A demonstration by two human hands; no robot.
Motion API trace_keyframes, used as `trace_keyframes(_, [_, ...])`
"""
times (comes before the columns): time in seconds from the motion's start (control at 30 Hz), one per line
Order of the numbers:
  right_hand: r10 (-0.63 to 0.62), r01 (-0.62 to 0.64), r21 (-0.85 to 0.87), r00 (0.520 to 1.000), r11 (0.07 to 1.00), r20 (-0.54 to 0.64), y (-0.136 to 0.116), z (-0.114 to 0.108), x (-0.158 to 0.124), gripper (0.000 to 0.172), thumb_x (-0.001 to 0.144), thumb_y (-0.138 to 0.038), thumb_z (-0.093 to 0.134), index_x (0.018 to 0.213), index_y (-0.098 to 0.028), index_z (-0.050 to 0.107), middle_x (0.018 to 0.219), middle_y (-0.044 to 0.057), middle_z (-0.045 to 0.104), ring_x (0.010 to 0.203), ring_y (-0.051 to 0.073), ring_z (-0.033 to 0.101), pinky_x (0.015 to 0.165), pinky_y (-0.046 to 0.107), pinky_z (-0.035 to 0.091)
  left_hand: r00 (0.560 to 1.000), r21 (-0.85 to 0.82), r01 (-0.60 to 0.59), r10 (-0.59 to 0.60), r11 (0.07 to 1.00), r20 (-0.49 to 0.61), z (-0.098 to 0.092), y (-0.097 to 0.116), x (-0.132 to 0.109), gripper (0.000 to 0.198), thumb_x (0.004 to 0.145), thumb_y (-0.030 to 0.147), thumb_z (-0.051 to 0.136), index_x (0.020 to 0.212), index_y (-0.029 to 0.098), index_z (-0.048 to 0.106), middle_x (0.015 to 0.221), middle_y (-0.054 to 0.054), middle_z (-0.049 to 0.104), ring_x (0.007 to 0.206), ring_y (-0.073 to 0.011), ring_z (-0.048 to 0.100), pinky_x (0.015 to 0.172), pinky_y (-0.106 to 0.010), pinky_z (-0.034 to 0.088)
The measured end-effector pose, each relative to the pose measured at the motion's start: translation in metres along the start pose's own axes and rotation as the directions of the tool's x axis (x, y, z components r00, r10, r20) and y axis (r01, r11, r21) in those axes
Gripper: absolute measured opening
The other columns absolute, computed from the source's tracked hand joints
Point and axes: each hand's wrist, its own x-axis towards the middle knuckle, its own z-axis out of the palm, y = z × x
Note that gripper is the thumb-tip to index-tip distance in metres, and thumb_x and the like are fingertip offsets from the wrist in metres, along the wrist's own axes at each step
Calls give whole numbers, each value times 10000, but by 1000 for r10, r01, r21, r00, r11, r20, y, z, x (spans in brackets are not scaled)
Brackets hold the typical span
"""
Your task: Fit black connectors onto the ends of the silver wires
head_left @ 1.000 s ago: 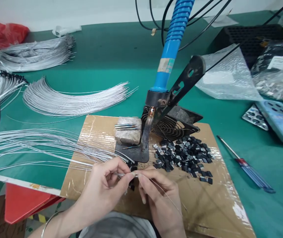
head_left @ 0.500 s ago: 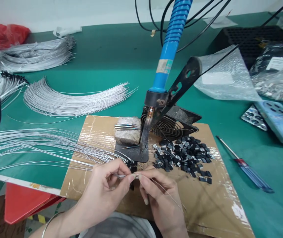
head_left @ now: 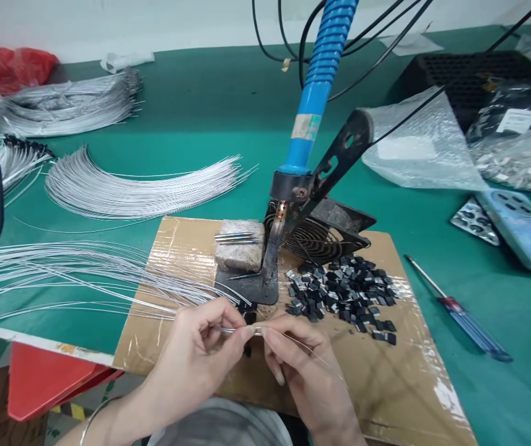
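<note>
One thin whitish wire [head_left: 258,333]: our left hand [head_left: 200,356] and right hand [head_left: 309,365] both pinch it above brown cardboard sheet [head_left: 386,387], nearer us than heaped small black rectangular pieces [head_left: 357,286].

Your left hand [head_left: 202,356]: pinching a thin wire [head_left: 257,332].
Your right hand [head_left: 309,367]: pinching it too, fingertips just beside your left ones.
Cardboard [head_left: 377,387]: beneath your hands, bearing a pile of black clips [head_left: 358,288].
Soldering iron [head_left: 318,90]: blue, tilted in its stand [head_left: 295,186] beyond you.
Screwdriver [head_left: 472,328]: on the green table [head_left: 191,133], to your right.
</note>
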Motion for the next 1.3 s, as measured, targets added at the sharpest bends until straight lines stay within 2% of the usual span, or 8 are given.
trace_keyframes(0.2, [-43, 44, 83, 999, 996, -12, 8, 2, 1, 112, 796, -321, 801, 758, -218, 823, 608, -15, 585, 444, 53, 448, 408, 180, 304, 993, 48, -86, 89, 995, -79, 7, -8, -3, 256, 969, 333, 573, 775, 169, 605, 607, 51, 422, 538, -101, 265, 491, -257, 206])
trace_keyframes(0.33, [-46, 50, 123, 998, 991, -34, 12, 4, 2, 89, 811, -292, 793, 756, -225, 813, 628, -6, 630, 454, 52, 460, 405, 157, 348, 975, 108, -131, 147, 985, -164, 13, -11, -3, 243, 962, 292, 576, 757, 166, 608, 597, 49, 414, 523, -95, 276, 478, -250, 211])
trace_keyframes(0.43, [-70, 73, 107, 997, 992, -35, 16, 3, 2, 78, 835, -288, 779, 792, -234, 816, 659, -1, 653, 466, 55, 483, 411, 153, 385, 970, 88, -125, 140, 988, -197, 16, -11, -3, 267, 957, 311, 573, 732, 168, 594, 577, 50, 400, 512, -97, 285, 474, -247, 221])
trace_keyframes(0.57, [-125, 129, 60, 990, 990, -67, 19, 2, 1, 60, 843, -278, 776, 825, -246, 824, 750, 8, 678, 480, 60, 519, 415, 164, 416, 978, -43, -90, 80, 995, -190, 18, -8, -1, 282, 943, 341, 592, 722, 166, 583, 590, 32, 470, 522, -101, 342, 483, -236, 267])
trace_keyframes(0.83, [-219, 211, -91, 972, 973, -86, 22, -1, 0, 82, 846, -272, 778, 901, -262, 837, 743, 7, 670, 451, 72, 531, 415, 197, 435, 993, -276, -58, 26, 959, -119, 16, -8, 2, 286, 921, 363, 650, 731, 160, 580, 608, 33, 513, 545, -93, 426, 507, -200, 351])
trace_keyframes(0.93, [-225, 218, -94, 972, 971, -69, 18, -3, 1, 140, 885, -314, 737, 976, -262, 830, 817, 28, 675, 478, 80, 545, 421, 208, 430, 993, -286, -46, 11, 957, -121, 14, -3, 2, 276, 903, 349, 660, 725, 157, 573, 604, 39, 503, 547, -89, 413, 512, -197, 345])
trace_keyframes(1.1, [-191, 191, -13, 982, 981, 4, 6, -1, 2, 336, 961, -455, 602, 985, -210, 830, 726, 23, 599, 514, 84, 534, 442, 211, 379, 994, -247, -27, 0, 969, -109, 11, 0, 1, 264, 905, 338, 648, 732, 150, 579, 619, 34, 511, 564, -90, 403, 527, -202, 336])
trace_keyframes(1.3, [-126, 126, 69, 992, 990, -8, 7, -1, 0, 348, 951, -470, 607, 979, -201, 828, 749, 25, 595, 534, 82, 514, 459, 208, 398, 993, -210, -21, -5, 977, -122, 12, 1, 2, 265, 905, 340, 634, 725, 153, 579, 605, 36, 498, 554, -93, 396, 517, -209, 325])
